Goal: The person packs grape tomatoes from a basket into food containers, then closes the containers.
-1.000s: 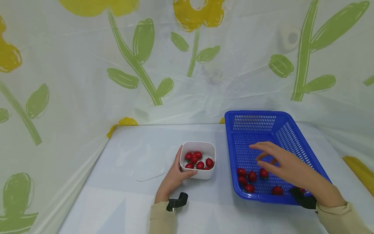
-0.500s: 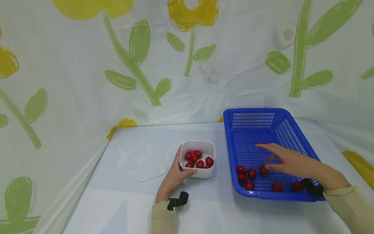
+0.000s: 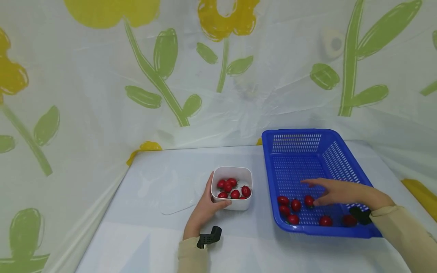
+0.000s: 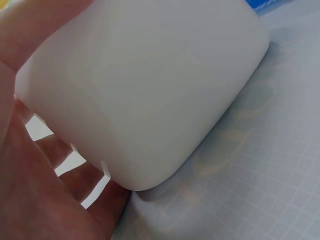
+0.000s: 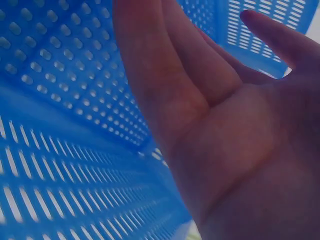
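My left hand grips a white square container on the table, thumb on its near side and fingers around its left side. Several cherry tomatoes lie inside it. In the left wrist view the container's smooth wall fills the space beside the fingers. My right hand reaches low into a blue plastic basket, fingers apart. Its thumb is close to one cherry tomato; whether they touch I cannot tell. In the right wrist view the palm hides any tomato.
More cherry tomatoes lie along the basket's near side, one beneath the right wrist. A clear flat lid lies on the table left of the container. Behind the table hangs a flower-patterned sheet.
My right hand has moved lower into the basket, its thumb now by a tomato. The left hand keeps its grip on the container. The head view has shifted slightly.
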Tool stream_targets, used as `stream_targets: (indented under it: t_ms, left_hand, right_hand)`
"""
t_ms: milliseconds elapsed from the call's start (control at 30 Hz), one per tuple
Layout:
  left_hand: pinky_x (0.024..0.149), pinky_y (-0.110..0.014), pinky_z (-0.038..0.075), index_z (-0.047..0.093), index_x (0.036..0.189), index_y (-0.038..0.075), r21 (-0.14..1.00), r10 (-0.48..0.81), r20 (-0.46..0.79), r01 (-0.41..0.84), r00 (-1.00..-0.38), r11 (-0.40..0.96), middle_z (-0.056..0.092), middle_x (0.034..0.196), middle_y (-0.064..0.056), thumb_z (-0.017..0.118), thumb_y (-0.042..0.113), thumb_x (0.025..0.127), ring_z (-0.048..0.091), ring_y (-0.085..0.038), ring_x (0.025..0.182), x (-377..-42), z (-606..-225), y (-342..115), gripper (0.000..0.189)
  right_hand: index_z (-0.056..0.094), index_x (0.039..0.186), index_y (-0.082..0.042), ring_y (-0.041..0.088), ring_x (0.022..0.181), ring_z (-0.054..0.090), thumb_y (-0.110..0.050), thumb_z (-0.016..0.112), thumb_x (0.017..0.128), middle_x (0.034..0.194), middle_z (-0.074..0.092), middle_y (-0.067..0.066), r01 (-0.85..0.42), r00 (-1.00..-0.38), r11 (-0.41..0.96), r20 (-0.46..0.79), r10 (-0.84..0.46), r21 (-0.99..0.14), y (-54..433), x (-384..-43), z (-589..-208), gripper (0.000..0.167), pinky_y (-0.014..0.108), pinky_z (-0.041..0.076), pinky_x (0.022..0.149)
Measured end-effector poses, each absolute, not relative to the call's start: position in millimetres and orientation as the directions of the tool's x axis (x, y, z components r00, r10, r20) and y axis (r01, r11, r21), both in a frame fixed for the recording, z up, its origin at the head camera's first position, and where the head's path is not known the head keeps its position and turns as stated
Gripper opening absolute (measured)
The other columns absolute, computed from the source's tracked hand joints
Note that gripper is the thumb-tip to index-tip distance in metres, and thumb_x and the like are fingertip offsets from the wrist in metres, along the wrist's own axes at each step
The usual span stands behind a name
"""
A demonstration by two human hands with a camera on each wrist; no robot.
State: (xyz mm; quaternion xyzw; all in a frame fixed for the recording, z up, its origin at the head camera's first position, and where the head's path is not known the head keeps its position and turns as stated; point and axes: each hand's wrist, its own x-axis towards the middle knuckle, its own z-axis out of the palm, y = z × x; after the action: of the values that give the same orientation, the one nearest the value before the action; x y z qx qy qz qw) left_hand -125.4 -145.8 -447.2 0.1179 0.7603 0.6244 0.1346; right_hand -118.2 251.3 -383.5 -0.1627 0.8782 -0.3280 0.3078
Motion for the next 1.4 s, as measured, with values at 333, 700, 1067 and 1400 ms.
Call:
stream_targets:
  t_ms: [333,700,1067,1400]
  left_hand:
    - [0.098,-0.043,0.028,0.007,0.140,0.041,0.983,0.325,-0.033,0.028,-0.945,0.182,0.023,0.142,0.004,0.076,0.030,0.070,0.026,-0.019,0.127,-135.4,-474.5,-148.0,0.099]
    - [0.098,-0.044,0.027,0.007,0.137,0.049,0.975,0.294,-0.046,0.021,-0.955,0.221,0.025,0.141,0.009,0.077,0.038,0.067,0.028,-0.015,0.125,-136.1,-480.9,-148.3,0.100]
    - [0.101,-0.046,0.022,0.005,0.142,0.034,0.982,0.335,-0.066,-0.001,-0.940,0.191,0.022,0.144,-0.002,0.075,0.027,0.072,0.023,-0.022,0.129,-126.6,-455.0,-147.4,0.100]
    - [0.101,-0.046,0.023,0.004,0.144,0.030,0.981,0.335,-0.063,0.003,-0.940,0.195,0.022,0.144,-0.003,0.074,0.025,0.073,0.022,-0.023,0.130,-124.1,-449.7,-146.2,0.099]
  right_hand:
    - [0.046,0.130,-0.014,0.030,0.106,0.042,-0.029,0.067,0.078,0.128,0.041,0.017,-0.093,-0.728,0.772,-0.486,-0.483,-0.629,245.2,-125.9,-401.8,0.057,0.043,0.043,0.081]
    - [0.061,0.106,-0.023,0.022,0.090,0.046,-0.026,0.070,0.074,0.111,0.047,0.006,-0.122,-0.720,0.836,-0.531,-0.446,-0.535,231.6,-128.8,-402.4,0.033,0.035,0.044,0.072]
    - [0.059,0.095,-0.024,0.018,0.082,0.047,-0.019,0.071,0.073,0.094,0.048,0.001,-0.185,-0.761,0.833,-0.460,-0.457,-0.521,231.8,-131.7,-405.0,0.026,0.034,0.044,0.069]
    - [0.063,0.102,-0.015,0.014,0.083,0.052,-0.020,0.068,0.078,0.093,0.053,-0.002,-0.351,-0.869,0.833,-0.182,-0.460,-0.428,227.7,-139.4,-389.4,0.025,0.035,0.048,0.072]
